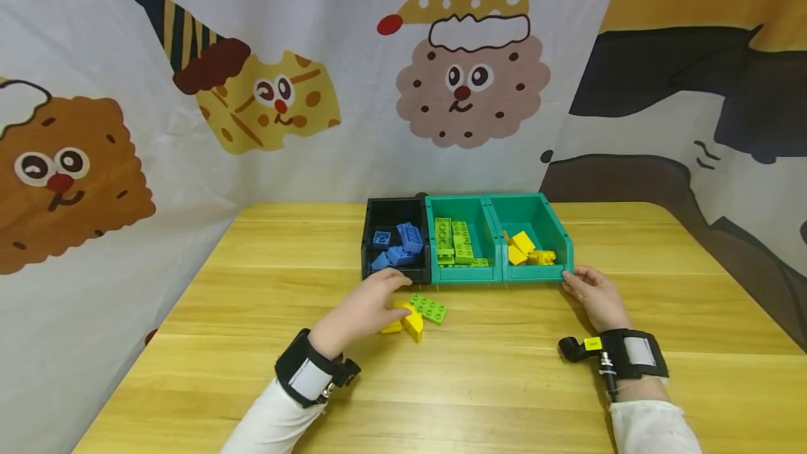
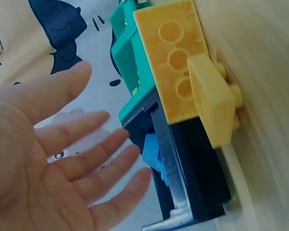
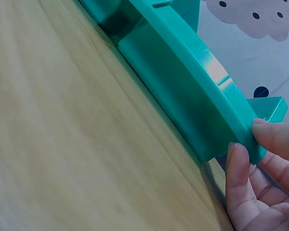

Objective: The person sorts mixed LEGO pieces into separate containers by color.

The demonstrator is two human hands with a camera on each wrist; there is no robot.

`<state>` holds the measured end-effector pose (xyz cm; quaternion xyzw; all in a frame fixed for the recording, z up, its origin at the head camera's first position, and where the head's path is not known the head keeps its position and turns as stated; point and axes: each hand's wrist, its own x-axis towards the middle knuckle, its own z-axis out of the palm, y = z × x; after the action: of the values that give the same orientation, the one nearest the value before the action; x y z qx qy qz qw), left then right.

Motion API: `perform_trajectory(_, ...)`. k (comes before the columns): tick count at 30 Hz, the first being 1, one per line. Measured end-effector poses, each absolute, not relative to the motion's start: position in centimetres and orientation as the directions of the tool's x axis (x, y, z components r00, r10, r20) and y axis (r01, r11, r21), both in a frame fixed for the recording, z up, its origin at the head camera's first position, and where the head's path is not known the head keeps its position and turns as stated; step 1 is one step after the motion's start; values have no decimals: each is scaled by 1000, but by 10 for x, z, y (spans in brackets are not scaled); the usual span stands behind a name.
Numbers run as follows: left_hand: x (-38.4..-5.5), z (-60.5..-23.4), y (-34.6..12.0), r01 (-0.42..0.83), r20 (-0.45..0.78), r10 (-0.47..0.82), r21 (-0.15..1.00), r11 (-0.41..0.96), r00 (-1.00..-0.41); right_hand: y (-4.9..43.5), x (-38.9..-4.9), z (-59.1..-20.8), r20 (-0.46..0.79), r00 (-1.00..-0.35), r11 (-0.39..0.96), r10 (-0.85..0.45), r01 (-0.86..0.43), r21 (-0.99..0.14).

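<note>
My left hand is spread above the table, just in front of the black bin. Close to its thumb lie a curved yellow block, another yellow block and a light green brick with studs. In the left wrist view the left hand has extended fingers and an empty palm, apart from the yellow blocks. At the right end of the row, my right hand pinches the front corner of a teal bin between thumb and fingers; the right wrist view shows this grip too.
Blue bricks lie in the black bin. The middle teal bin holds light green bricks, and the right teal bin has yellow blocks. All three bins stand side by side near a printed curtain behind the wooden table.
</note>
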<state>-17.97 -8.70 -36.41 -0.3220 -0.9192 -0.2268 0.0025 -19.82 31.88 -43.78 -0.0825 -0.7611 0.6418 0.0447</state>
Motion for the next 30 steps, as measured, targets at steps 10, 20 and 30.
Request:
perform_trajectory(10, -176, -370, -94, 518, 33, 553, 403, 755, -832, 320, -198, -439, -34, -983, 193, 182, 69, -979)
perform_trajectory(20, -173, -377, -93, 479, -52, 534, 378, 792, -844, 318, -198, -439, -39, -981, 202, 192, 79, -976)
perform_trajectory(30, -173, -387, -89, 491, -39, 530, 320, 810, -847, 320, -199, -440, -32, -983, 133, 179, 57, -989)
